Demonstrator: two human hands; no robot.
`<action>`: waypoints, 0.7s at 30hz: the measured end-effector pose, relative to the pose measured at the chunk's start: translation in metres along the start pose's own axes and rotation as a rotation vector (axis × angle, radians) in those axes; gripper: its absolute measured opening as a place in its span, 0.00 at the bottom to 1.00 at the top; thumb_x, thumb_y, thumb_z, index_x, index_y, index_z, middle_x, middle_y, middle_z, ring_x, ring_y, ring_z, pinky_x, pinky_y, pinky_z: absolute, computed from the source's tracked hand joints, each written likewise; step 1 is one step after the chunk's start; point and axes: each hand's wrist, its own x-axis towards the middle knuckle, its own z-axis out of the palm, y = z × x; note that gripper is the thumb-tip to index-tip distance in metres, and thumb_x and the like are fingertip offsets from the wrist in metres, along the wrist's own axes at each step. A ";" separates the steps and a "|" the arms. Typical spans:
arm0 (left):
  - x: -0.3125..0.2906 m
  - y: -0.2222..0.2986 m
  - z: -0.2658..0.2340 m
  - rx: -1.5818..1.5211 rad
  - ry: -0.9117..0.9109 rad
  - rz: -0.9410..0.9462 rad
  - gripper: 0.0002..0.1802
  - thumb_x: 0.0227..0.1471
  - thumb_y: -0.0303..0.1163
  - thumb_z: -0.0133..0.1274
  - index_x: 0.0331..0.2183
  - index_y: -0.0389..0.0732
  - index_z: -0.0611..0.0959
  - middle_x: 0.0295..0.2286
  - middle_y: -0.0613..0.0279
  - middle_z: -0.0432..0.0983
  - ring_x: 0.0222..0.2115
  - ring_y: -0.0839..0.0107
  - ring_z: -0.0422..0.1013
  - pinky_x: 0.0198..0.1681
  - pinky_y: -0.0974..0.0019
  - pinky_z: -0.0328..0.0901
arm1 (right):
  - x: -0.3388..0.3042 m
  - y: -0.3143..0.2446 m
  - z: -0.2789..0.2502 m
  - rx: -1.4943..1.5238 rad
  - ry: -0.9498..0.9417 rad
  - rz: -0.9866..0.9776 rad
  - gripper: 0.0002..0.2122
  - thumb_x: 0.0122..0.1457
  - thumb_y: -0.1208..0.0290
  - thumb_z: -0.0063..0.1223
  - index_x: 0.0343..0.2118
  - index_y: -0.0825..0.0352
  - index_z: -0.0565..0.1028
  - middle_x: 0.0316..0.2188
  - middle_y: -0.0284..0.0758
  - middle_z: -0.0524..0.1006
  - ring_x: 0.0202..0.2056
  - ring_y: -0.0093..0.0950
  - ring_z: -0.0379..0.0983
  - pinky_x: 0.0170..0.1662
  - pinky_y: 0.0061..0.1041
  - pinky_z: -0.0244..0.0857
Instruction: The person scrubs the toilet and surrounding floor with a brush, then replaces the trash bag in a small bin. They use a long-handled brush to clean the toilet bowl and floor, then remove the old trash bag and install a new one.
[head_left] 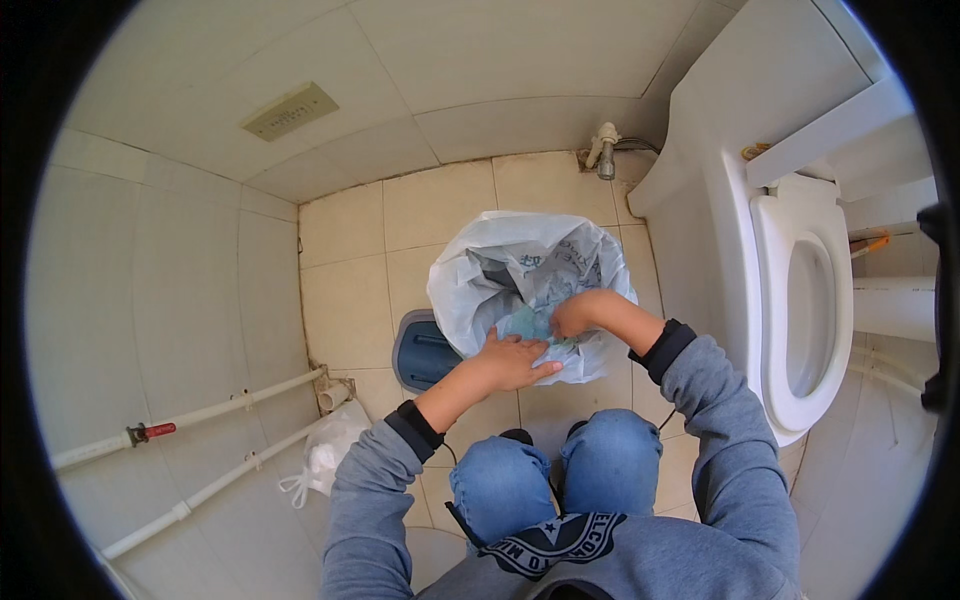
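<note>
A white plastic bag [470, 245] stands wide open on the tiled floor in front of my knees, its rim spread and folded outward. Crumpled see-through plastic with a pale green tint [525, 322] shows inside. My left hand [512, 362] lies on the bag's near edge, palm down, fingers stretched out. Just to its right, my right hand [583, 312] dips into the opening with its fingers curled in. Its fingertips are down in the plastic, so what they hold is hidden. A blue-grey tray-like piece with rounded corners [424, 352] sits by the bag's left side, partly covered by it.
A white toilet [800, 300] with its lid up stands at the right. White pipes [225, 405] with a red valve handle run along the left wall. A tied white bag [328, 448] lies near them. A small metal valve [605, 155] sticks out at the back wall.
</note>
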 end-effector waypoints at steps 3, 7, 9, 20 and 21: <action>0.005 -0.001 0.000 -0.040 -0.077 0.017 0.43 0.55 0.66 0.32 0.59 0.43 0.63 0.57 0.54 0.62 0.58 0.53 0.57 0.59 0.39 0.48 | 0.025 0.000 -0.020 -0.004 0.141 0.043 0.19 0.52 0.70 0.47 0.49 0.60 0.75 0.49 0.40 0.74 0.50 0.39 0.71 0.52 0.37 0.64; 0.013 0.005 -0.001 -0.088 -0.057 0.095 0.46 0.52 0.68 0.37 0.59 0.40 0.63 0.58 0.54 0.60 0.58 0.53 0.57 0.58 0.48 0.53 | 0.061 -0.011 -0.032 0.062 0.285 0.046 0.18 0.51 0.71 0.48 0.46 0.62 0.76 0.48 0.40 0.75 0.48 0.40 0.73 0.49 0.37 0.67; 0.014 0.007 0.003 -0.071 -0.070 0.104 0.47 0.51 0.68 0.39 0.59 0.39 0.63 0.58 0.53 0.59 0.58 0.53 0.57 0.57 0.51 0.56 | 0.081 -0.003 -0.027 0.058 0.298 0.164 0.16 0.50 0.69 0.51 0.42 0.66 0.79 0.44 0.43 0.77 0.45 0.41 0.75 0.47 0.36 0.69; 0.023 0.007 0.009 -0.149 -0.204 0.038 0.53 0.47 0.73 0.36 0.62 0.43 0.56 0.60 0.56 0.55 0.58 0.52 0.58 0.57 0.46 0.54 | 0.127 0.038 -0.045 -0.135 0.194 0.108 0.14 0.51 0.72 0.50 0.40 0.67 0.79 0.46 0.44 0.76 0.46 0.41 0.74 0.47 0.37 0.68; 0.024 0.007 0.007 -0.147 -0.203 0.037 0.54 0.47 0.74 0.36 0.62 0.43 0.57 0.60 0.55 0.56 0.58 0.53 0.58 0.57 0.47 0.55 | 0.118 0.032 -0.048 -0.089 0.108 0.106 0.14 0.51 0.72 0.50 0.40 0.67 0.79 0.45 0.44 0.76 0.46 0.40 0.74 0.46 0.38 0.68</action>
